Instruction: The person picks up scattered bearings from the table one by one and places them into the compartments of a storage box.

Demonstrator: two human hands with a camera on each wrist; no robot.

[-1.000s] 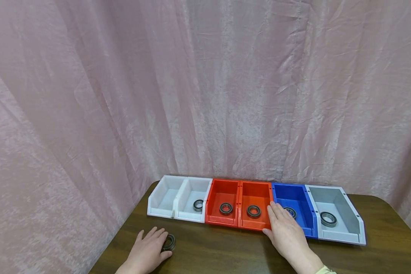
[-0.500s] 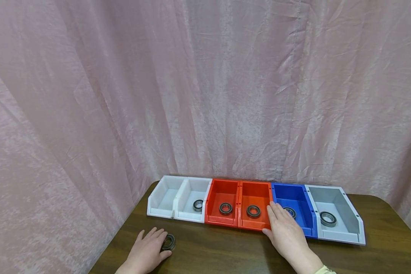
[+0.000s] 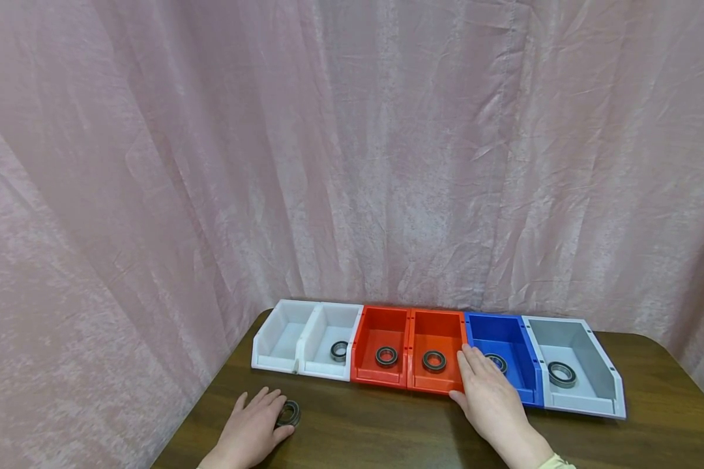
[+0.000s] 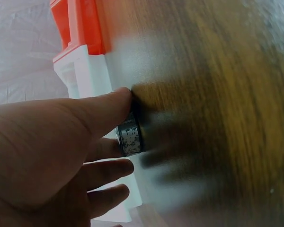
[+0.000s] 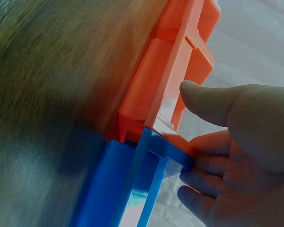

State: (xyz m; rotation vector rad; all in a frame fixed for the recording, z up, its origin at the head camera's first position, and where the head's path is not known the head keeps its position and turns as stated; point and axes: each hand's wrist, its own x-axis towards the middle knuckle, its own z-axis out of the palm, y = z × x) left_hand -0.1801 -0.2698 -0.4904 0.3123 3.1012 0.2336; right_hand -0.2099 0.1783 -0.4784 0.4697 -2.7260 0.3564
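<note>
On the table in front of the white bins lies a dark-rimmed ball bearing (image 3: 289, 413). My left hand (image 3: 248, 426) has this bearing (image 4: 129, 137) between thumb and index finger, the other fingers spread apart. The right hand (image 3: 491, 397) rests, fingers stretched out, at the shared edge of an orange-red bin (image 3: 437, 329) and a blue bin (image 3: 498, 329). Nothing is held in it. One bearing (image 3: 434, 361) lies in that orange-red bin, and another bearing (image 3: 496, 363) in the blue bin is partly hidden by the right fingers.
Left of these stand a red bin (image 3: 385, 329) with a bearing (image 3: 386, 356), a white bin (image 3: 337, 326) with a bearing (image 3: 339, 351), and another white bin (image 3: 287, 329). At the right end a grey bin (image 3: 586, 371) holds a bearing (image 3: 562, 374). A pink curtain (image 3: 387, 163) hangs behind.
</note>
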